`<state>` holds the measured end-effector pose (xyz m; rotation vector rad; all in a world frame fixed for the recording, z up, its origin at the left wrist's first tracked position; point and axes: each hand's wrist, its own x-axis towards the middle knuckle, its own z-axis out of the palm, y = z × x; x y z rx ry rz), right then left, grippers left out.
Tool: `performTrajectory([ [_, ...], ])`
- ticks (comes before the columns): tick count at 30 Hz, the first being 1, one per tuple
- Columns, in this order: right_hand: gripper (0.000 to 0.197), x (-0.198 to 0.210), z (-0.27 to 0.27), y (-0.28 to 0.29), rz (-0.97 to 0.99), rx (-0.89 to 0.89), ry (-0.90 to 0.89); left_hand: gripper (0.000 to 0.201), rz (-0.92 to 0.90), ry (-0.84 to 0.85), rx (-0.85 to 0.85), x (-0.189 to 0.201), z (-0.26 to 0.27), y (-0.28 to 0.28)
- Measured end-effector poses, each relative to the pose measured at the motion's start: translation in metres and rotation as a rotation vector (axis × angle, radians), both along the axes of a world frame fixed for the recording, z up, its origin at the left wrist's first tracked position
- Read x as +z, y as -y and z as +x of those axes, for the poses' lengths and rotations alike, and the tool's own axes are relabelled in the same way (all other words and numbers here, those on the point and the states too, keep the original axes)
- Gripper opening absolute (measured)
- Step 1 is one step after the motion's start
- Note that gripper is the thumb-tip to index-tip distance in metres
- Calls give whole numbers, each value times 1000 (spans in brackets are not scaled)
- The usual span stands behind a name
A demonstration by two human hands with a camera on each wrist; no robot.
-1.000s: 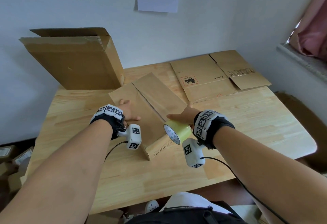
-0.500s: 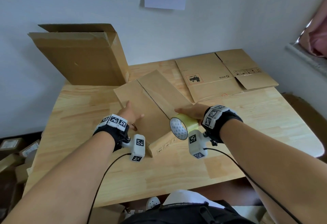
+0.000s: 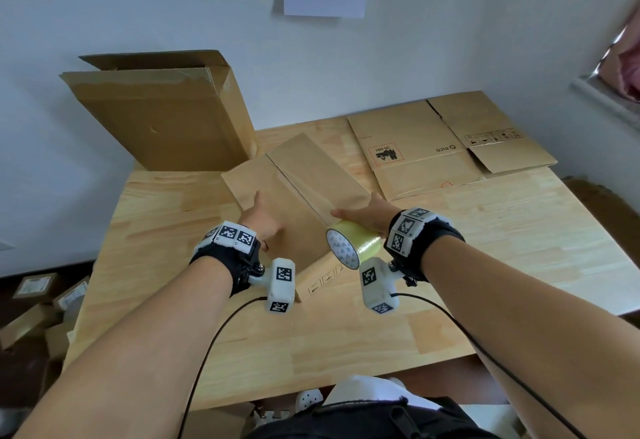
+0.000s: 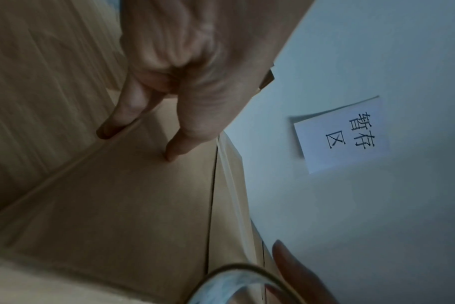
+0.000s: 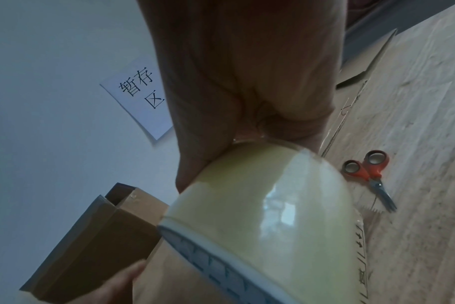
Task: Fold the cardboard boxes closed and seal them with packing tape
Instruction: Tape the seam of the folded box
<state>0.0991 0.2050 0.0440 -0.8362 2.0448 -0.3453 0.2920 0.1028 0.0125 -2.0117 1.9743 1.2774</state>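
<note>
- Head view: a person leans over a wooden table, working on a closed cardboard box whose two top flaps meet along a centre seam.
- Clear tape appears to run along the far stretch of that seam, ending at the tape roll that sits against the box's near end; judged from this, the seal on this box is under way but not finished.
- The right hand grips the roll, with fingers curled through or around its core as the right wrist view suggests, though the exact hold is partly hidden by the roll itself.
- The left hand lies on the left flap, fingers mostly straight and holding nothing; the left wrist view shows a fingertip pressing the cardboard just beside the seam.
- Orange-handled scissors lie on the table to the right, seen only from the right wrist, near enough for cutting the tape once the strip reaches the box's edge.
- A larger open box leans against the wall at the back left, its flaps not yet folded.
- Flattened cartons lie at the back right, neither assembled nor taped.
- More small boxes sit on the floor at left; their state cannot be told.
- On balance, one box is close to sealed and most of the job appears to remain.
</note>
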Motion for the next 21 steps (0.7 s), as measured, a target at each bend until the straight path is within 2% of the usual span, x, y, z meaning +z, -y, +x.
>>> performTrajectory([
  [3,116,-2,3,5,-21,-22,-2,98,-83,91,-70,1,-3,0],
  [7,113,0,5,14,-34,-42,17,97,-126,131,-156,7,-6,-2],
  [15,85,5,9,24,-47,-37,-1,91,-190,161,-389,11,-9,-4],
  [21,71,11,12,26,-46,-10,11,108,-164,209,-499,13,-10,-14],
])
